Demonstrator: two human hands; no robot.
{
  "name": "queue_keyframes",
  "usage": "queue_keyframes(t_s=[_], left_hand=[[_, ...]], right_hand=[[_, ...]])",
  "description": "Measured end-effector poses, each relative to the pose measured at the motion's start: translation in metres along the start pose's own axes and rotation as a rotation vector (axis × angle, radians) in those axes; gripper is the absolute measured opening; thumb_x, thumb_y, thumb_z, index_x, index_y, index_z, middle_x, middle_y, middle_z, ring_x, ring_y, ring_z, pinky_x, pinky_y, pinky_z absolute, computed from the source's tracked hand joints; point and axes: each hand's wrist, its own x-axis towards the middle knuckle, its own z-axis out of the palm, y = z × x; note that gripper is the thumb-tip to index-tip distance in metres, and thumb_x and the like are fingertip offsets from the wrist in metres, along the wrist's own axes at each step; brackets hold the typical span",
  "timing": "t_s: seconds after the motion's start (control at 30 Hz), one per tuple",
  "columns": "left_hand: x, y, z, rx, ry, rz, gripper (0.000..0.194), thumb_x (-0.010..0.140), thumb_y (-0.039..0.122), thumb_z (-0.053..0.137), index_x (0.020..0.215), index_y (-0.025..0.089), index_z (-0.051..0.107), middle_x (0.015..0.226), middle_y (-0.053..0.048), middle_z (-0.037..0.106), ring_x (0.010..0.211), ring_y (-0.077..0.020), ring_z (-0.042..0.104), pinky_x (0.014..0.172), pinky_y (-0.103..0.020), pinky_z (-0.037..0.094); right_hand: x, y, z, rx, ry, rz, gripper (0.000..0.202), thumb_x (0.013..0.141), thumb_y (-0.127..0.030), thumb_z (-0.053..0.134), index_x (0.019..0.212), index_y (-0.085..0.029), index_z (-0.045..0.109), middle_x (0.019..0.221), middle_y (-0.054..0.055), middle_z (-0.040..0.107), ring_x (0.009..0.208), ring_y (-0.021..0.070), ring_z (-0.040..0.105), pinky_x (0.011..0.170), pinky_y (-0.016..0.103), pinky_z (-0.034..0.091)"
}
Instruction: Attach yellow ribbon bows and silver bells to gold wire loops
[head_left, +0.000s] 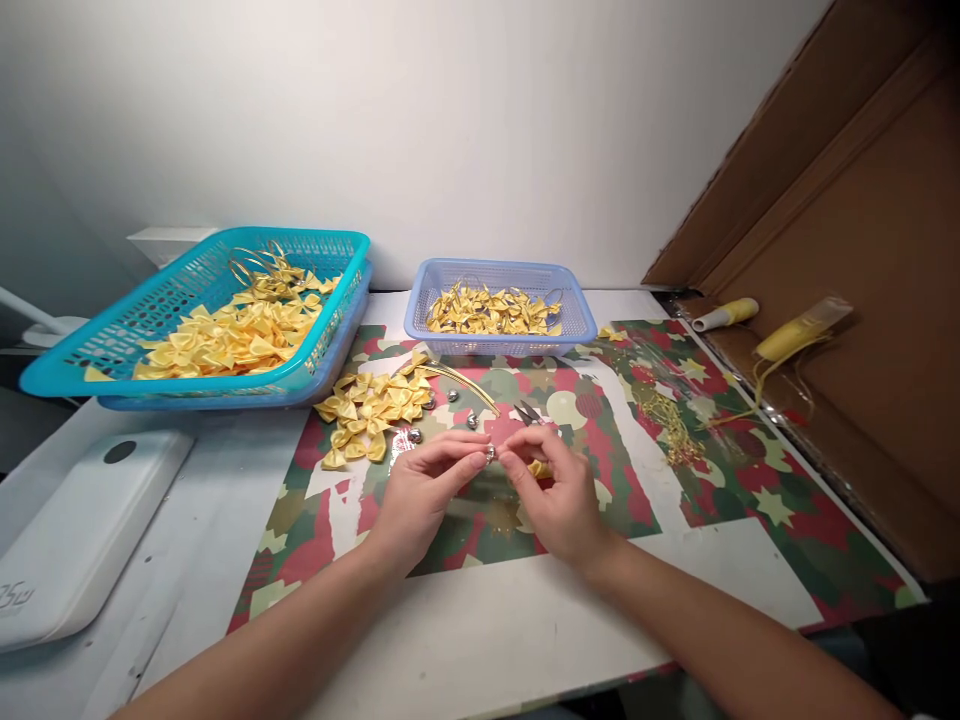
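Between the fingertips of both hands is a small silver bell (490, 454). My left hand (431, 485) pinches it from the left, thumb against fingers. From the right, my right hand (551, 490) meets it with thumb and index finger pressed together; a yellow bow (538, 469) shows partly behind those fingers. Several loose silver bells, one of them a bell (472, 421) just beyond my left hand, lie on the patterned paper (465, 545). A heap of yellow bows (375, 405) sits to the left, with gold wire (465, 380) beside it. Small scissors (528, 412) lie past my right hand.
A turquoise basket (97, 382) of yellow bows stands at left, stacked on a blue one. A lilac basket (487, 345) holds more bows at the back. Gold threads (675, 430) and yellow spools (787, 338) are at right, beside cardboard (847, 200). A white device (82, 540) lies front left.
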Motion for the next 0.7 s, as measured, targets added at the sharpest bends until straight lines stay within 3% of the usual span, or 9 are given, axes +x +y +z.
queue_keyframes(t_s=[0.1, 0.2, 0.27, 0.37, 0.47, 0.7], left_hand=[[-0.002, 0.007, -0.004, 0.248, 0.019, 0.247, 0.01, 0.077, 0.033, 0.072, 0.071, 0.026, 0.076, 0.114, -0.006, 0.064, 0.107, -0.0238, 0.056, 0.091, -0.036, 0.044], [-0.005, 0.011, -0.006, 0.424, 0.015, 0.454, 0.009, 0.082, 0.032, 0.068, 0.081, 0.028, 0.076, 0.129, -0.004, 0.054, 0.119, -0.0256, 0.047, 0.099, -0.038, 0.037], [-0.006, 0.01, -0.006, 0.492, -0.02, 0.523, 0.023, 0.085, 0.035, 0.063, 0.106, 0.029, 0.07, 0.138, -0.006, 0.045, 0.127, -0.0276, 0.041, 0.102, -0.041, 0.034], [-0.004, 0.006, -0.002, 0.691, -0.124, 0.528, 0.048, 0.085, 0.039, 0.061, 0.131, 0.026, 0.052, 0.136, -0.011, 0.047, 0.126, -0.0299, 0.039, 0.104, -0.046, 0.03], [-0.003, 0.002, 0.007, 0.925, -0.251, 0.439, 0.045, 0.081, 0.045, 0.064, 0.122, 0.027, 0.058, 0.118, -0.008, 0.058, 0.11, -0.0297, 0.047, 0.093, -0.045, 0.034], [-0.002, 0.003, 0.02, 0.975, -0.217, 0.372, 0.037, 0.081, 0.05, 0.061, 0.109, 0.025, 0.064, 0.103, -0.006, 0.06, 0.097, -0.0272, 0.048, 0.083, -0.042, 0.033]], right_hand=[[0.006, -0.004, -0.005, -0.11, -0.028, -0.199, 0.014, 0.083, -0.024, 0.065, 0.096, -0.026, 0.068, 0.108, 0.006, 0.07, 0.1, 0.0232, 0.061, 0.088, 0.043, 0.048], [0.011, -0.006, -0.01, -0.114, -0.043, -0.25, 0.012, 0.084, -0.019, 0.065, 0.083, -0.028, 0.072, 0.094, 0.003, 0.072, 0.095, 0.0224, 0.058, 0.086, 0.043, 0.046], [0.013, -0.007, -0.013, -0.012, -0.051, -0.204, 0.013, 0.085, -0.019, 0.065, 0.079, -0.028, 0.072, 0.084, 0.002, 0.072, 0.091, 0.0208, 0.058, 0.084, 0.041, 0.046], [0.016, -0.006, -0.018, 0.26, -0.062, -0.091, 0.008, 0.085, -0.028, 0.067, 0.08, -0.03, 0.073, 0.084, 0.001, 0.072, 0.09, 0.0196, 0.061, 0.085, 0.041, 0.048], [0.017, -0.004, -0.021, 0.482, -0.06, -0.001, 0.009, 0.083, -0.04, 0.068, 0.081, -0.033, 0.074, 0.083, 0.001, 0.072, 0.089, 0.0193, 0.064, 0.087, 0.042, 0.05], [0.018, -0.008, -0.02, 0.629, -0.127, 0.027, 0.009, 0.078, -0.046, 0.072, 0.083, -0.039, 0.076, 0.085, -0.001, 0.074, 0.092, 0.0193, 0.065, 0.094, 0.045, 0.05]])
